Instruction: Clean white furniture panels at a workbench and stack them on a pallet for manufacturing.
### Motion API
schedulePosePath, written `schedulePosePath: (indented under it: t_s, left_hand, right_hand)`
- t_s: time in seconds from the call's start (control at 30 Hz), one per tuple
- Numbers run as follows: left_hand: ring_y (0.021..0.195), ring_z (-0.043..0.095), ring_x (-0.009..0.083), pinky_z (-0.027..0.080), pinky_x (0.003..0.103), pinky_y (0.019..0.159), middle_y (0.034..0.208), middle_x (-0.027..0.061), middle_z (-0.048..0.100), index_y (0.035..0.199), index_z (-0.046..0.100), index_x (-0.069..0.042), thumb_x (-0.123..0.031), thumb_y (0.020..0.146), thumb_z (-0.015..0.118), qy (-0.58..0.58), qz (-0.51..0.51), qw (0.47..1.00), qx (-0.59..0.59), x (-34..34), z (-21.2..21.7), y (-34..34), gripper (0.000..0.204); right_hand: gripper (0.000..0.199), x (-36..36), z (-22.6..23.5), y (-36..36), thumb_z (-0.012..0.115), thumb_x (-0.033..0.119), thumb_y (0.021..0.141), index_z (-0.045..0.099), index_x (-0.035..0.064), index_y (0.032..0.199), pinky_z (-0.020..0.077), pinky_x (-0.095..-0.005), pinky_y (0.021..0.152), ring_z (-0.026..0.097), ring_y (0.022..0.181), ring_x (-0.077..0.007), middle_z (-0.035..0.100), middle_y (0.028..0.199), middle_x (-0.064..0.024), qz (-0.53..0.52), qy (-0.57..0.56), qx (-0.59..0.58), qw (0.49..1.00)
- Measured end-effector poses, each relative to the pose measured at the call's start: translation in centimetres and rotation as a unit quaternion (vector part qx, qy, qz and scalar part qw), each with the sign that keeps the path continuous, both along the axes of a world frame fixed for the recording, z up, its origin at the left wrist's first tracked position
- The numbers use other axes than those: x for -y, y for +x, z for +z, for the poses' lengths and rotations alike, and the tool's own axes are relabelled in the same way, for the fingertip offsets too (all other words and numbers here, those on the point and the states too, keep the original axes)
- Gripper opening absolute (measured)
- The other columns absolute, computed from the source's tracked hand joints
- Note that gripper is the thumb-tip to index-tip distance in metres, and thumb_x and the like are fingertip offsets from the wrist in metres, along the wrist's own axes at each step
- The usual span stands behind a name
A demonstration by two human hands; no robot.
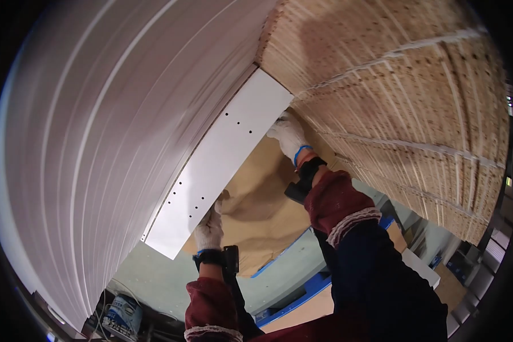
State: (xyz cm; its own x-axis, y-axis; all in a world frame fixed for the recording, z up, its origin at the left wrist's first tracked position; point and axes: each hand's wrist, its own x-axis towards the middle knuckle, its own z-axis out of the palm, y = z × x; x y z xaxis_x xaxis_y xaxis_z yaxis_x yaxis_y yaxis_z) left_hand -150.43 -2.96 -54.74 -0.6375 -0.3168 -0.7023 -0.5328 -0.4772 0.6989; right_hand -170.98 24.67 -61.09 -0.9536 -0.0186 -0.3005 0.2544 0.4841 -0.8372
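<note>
A long white drilled panel [222, 154] lies slantwise in front of me, with small dark holes near both ends. Its far long edge runs along a tall stack of white boards. My left hand [210, 227], in a pale knitted glove, is closed on the panel's near edge toward its lower end. Farther up, my right hand [289, 130], gloved the same way, grips that edge close to the upper corner. Some fingers of both hands are hidden at the panel. Dark bands with small black boxes sit at both wrists.
Tall white boards [97, 142] rise on my left. On the right stands a high stack of chipboard edges [393, 102]. Brown sheet material [262, 211] lies below the panel, with blue edging [293, 299] nearer me. At lower left are a blue-and-white bag [122, 316] and cables.
</note>
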Motion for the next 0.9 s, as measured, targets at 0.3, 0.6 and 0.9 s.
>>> schedulePosePath:
  t_s: [0.3, 0.6, 0.9]
  left_hand:
    - [0.099, 0.058, 0.0199, 0.057, 0.02, 0.07, 0.115, 0.0182, 0.055, 0.118, 0.048, 0.007, 0.001, 0.094, 0.044, 0.252, 0.284, 0.925, 0.008, -0.7, -1.9, 0.5, 0.025]
    - [0.107, 0.057, 0.0236, 0.055, 0.03, 0.079, 0.119, 0.0174, 0.056, 0.118, 0.051, 0.005, -0.009, 0.096, 0.045, 0.16, 0.231, 0.959, -0.025, -0.3, -1.2, 0.7, 0.026]
    - [0.108, 0.054, 0.0282, 0.049, 0.044, 0.091, 0.118, 0.0134, 0.054, 0.105, 0.046, 0.004, -0.007, 0.084, 0.062, -0.253, -0.111, 0.957, 0.087, 9.5, 3.8, 8.9, 0.029]
  right_hand:
    - [0.017, -1.0, 2.6, -2.6, 0.053, 0.012, 0.08, 0.061, 0.0012, 0.09, 0.0411, -0.0304, 0.051, 0.054, 0.058, -0.0209, 0.057, 0.066, -0.0094, -0.05, 0.029, 0.068, 0.996]
    - [0.013, -3.0, 1.4, -4.8, 0.046, 0.008, 0.085, 0.059, 0.0044, 0.083, 0.0386, -0.0337, 0.041, 0.052, 0.049, -0.0137, 0.058, 0.069, -0.0031, 0.047, -0.016, 0.308, 0.95]
    - [0.026, 1.6, 5.5, -1.2, 0.056, 0.017, 0.08, 0.057, -0.0038, 0.095, 0.0441, -0.0276, 0.053, 0.058, 0.061, -0.0169, 0.061, 0.075, -0.0083, -0.085, 0.044, 0.134, 0.986]
